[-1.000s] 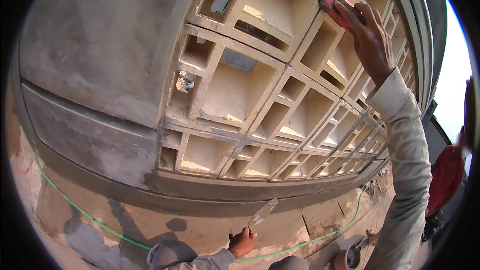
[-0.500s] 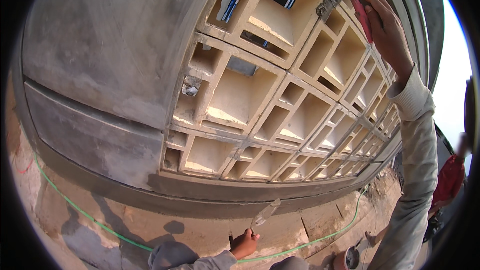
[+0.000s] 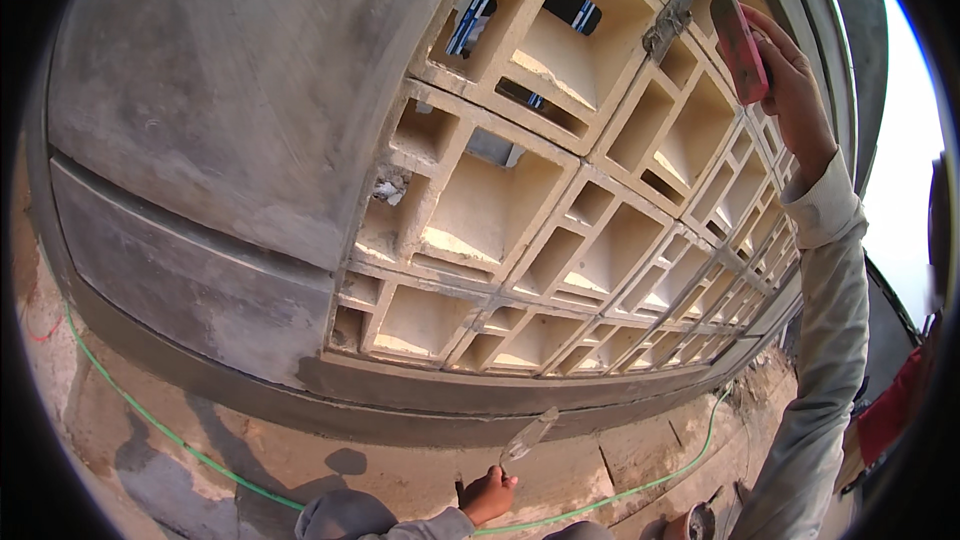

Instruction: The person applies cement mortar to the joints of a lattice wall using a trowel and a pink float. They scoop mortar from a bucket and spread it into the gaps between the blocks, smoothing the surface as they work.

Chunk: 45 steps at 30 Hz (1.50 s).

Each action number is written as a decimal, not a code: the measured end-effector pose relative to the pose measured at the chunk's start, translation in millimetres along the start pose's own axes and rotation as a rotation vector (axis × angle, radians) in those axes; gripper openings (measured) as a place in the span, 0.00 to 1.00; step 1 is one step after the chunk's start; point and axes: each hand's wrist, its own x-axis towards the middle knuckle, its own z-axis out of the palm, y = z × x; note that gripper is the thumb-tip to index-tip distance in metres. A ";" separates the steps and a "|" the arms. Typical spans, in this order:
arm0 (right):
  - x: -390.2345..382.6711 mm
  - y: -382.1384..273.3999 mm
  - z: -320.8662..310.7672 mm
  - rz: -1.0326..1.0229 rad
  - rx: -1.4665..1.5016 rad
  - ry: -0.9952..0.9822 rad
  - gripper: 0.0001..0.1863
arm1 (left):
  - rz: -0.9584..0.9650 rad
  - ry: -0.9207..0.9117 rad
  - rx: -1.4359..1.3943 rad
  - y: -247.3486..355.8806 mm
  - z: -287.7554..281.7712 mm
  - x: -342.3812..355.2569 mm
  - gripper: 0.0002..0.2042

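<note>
Right hand (image 3: 795, 90): clamped on flat red float (image 3: 740, 40), against pale square-celled concrete lattice wall (image 3: 560, 230). Left hand (image 3: 487, 493): closed around steel trowel (image 3: 528, 435).

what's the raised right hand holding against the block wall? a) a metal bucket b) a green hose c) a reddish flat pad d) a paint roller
c: the right hand grips a reddish flat pad up at the pale lattice block wall, while the green hose lies on the ground below.
</note>
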 end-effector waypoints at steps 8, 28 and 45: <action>54.6 -67.8 -14.3 0.073 -0.192 0.034 0.12 | -0.053 -0.055 0.085 11.6 -8.0 -5.0 0.23; 56.8 -79.6 23.6 -0.363 -0.999 -0.325 0.11 | 0.023 -0.024 0.033 32.1 -33.7 -33.0 0.21; -15.5 -47.2 45.5 -0.080 -0.560 -0.496 0.17 | 0.079 -0.018 -0.016 47.5 -40.4 -51.4 0.21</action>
